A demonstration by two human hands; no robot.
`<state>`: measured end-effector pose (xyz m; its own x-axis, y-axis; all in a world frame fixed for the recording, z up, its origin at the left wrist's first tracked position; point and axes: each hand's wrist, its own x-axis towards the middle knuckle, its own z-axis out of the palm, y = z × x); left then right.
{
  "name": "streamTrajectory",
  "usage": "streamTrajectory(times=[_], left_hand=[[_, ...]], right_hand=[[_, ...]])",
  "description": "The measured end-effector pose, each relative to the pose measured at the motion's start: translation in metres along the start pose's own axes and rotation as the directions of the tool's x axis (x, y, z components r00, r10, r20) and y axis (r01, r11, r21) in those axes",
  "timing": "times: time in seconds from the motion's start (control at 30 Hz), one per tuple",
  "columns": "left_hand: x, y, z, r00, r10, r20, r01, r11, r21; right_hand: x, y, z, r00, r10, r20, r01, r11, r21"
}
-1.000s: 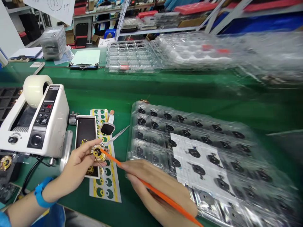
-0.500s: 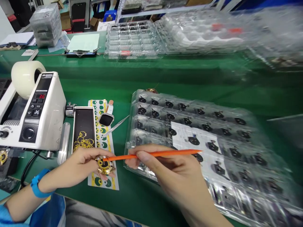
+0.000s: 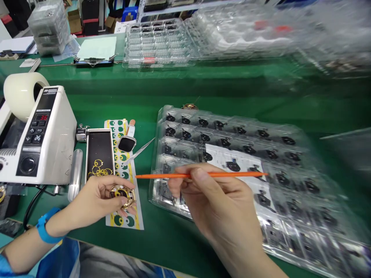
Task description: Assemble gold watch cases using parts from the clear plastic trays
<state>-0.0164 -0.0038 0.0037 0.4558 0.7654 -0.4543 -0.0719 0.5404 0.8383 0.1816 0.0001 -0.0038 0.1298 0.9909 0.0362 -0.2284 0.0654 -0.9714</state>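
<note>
Gold-rimmed part (image 3: 124,192) rests in left hand (image 3: 100,196), apart from right hand (image 3: 216,200).

This is a workshop for assembling small parts, in a factory style. The green table (image 3: 162,243) shows it: back from its near edge are an automatic tape dispenser (image 3: 46,150), a tally counter (image 3: 82,134), a die-cut sticker sheet (image 3: 138,218) and a clear blister tray (image 3: 152,191) with rows of matching black components (image 3: 233,166). Close handwork shows in the held gold-rimmed round part (image 3: 126,192) and slim orange stick (image 3: 226,174). Along the far edge stand a clipboard (image 3: 93,61) and stacked clear trays (image 3: 240,36); beyond is metal shelving (image 3: 141,9).
</note>
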Motion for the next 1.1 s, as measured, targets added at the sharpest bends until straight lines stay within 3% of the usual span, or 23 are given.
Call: streamTrajectory(times=[0.17, 0.27, 0.37, 0.47, 0.6, 0.83, 0.97, 1.1], left_hand=[[-0.001, 0.0, 0.002, 0.995, 0.04, -0.087, -0.031, 0.995, 0.097], [-0.001, -0.003, 0.003, 0.992, 0.043, -0.121, -0.026, 0.99, 0.137], [0.001, -0.005, 0.005, 0.984, 0.083, -0.16, -0.071, 0.994, 0.077], [0.002, -0.007, 0.01, 0.966, 0.16, -0.202, -0.15, 0.987, 0.06], [0.002, -0.011, 0.014, 0.952, 0.239, -0.19, -0.211, 0.965, 0.155], [-0.002, -0.026, 0.014, 0.904, 0.383, -0.192, -0.29, 0.877, 0.384], [-0.005, -0.036, 0.013, 0.847, 0.524, -0.089, -0.387, 0.723, 0.573], [-0.005, -0.041, 0.013, 0.767, 0.641, 0.035, -0.515, 0.581, 0.63]], right_hand=[[-0.004, 0.009, 0.0, 0.983, -0.185, -0.012, 0.183, 0.977, -0.107], [-0.014, 0.014, -0.002, 0.919, -0.394, -0.012, 0.381, 0.897, -0.222], [-0.026, 0.016, -0.006, 0.8, -0.595, 0.079, 0.568, 0.707, -0.422], [-0.035, 0.018, -0.003, 0.713, -0.617, 0.332, 0.677, 0.485, -0.554], [-0.033, 0.024, 0.013, 0.689, -0.553, 0.469, 0.696, 0.322, -0.641], [-0.025, 0.028, 0.023, 0.725, -0.557, 0.406, 0.649, 0.354, -0.673], [-0.026, 0.027, 0.025, 0.779, -0.52, 0.35, 0.595, 0.437, -0.675], [-0.025, 0.029, 0.027, 0.821, -0.475, 0.317, 0.556, 0.539, -0.633]])
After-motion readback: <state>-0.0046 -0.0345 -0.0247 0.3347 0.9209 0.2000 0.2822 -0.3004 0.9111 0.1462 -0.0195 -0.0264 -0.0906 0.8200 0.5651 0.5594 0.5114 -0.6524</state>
